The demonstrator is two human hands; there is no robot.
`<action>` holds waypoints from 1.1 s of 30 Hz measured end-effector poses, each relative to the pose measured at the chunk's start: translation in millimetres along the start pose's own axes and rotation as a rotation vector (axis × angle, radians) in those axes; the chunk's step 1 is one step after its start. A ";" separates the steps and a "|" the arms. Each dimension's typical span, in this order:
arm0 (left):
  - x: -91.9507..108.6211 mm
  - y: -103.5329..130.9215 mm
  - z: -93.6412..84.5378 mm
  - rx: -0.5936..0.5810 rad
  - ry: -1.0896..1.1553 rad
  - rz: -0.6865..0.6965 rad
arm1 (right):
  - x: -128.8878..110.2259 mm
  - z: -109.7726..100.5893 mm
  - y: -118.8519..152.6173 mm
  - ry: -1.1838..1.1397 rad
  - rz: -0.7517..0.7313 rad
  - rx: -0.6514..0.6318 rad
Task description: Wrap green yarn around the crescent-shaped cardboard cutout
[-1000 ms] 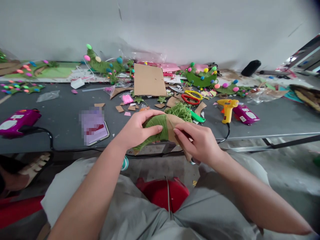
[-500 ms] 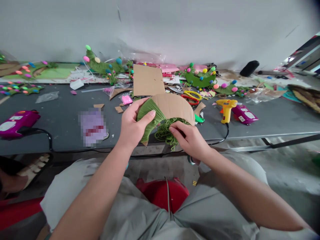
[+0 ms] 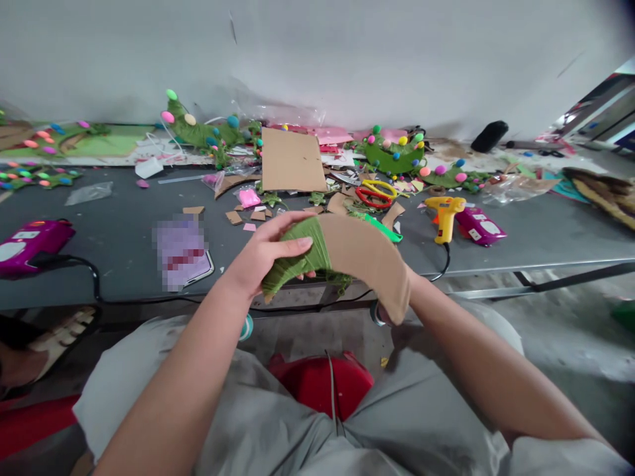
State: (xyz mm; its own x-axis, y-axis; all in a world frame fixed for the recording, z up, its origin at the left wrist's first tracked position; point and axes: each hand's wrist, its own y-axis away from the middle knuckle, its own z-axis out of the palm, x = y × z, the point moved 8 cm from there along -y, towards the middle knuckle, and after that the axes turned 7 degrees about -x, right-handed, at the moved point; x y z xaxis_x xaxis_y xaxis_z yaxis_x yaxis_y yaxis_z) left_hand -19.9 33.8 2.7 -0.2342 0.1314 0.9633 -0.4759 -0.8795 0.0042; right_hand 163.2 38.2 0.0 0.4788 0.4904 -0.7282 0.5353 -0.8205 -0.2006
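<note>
Cardboard crescent [image 3: 364, 254], part wrapped in green yarn [image 3: 300, 248]

Smooth brown card makes a broad arc, its left end bound in close, ribbed turns of yarn, with a few loose strands dangling below. It is held up at the front edge of the bench [image 3: 124, 231]. The left hand's [image 3: 262, 258] grip is closed around the wrapped end, thumb lying flat on the yarn. The right hand is behind the bare end (how tight its grip is, or on what, I cannot tell). Scraps, scissors [image 3: 374, 197] and a flat cardboard sheet [image 3: 292, 158] litter the dark grey bench, and a yellow glue gun [image 3: 449, 215] stands to the right. Behind rises a plain pale wall [image 3: 347, 53].
</note>
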 end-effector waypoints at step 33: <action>-64.0 58.9 95.3 -0.794 -0.053 -0.370 | 28.0 -29.8 -29.8 0.567 -0.270 0.113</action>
State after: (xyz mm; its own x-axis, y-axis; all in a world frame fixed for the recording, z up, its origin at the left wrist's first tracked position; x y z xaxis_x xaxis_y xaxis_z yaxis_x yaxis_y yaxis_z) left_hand 47.9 -70.0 -33.1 0.0821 0.3059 0.9485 -0.9676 -0.2036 0.1495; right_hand 181.4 85.0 5.1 0.6476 0.7384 -0.1883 0.6268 -0.6567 -0.4194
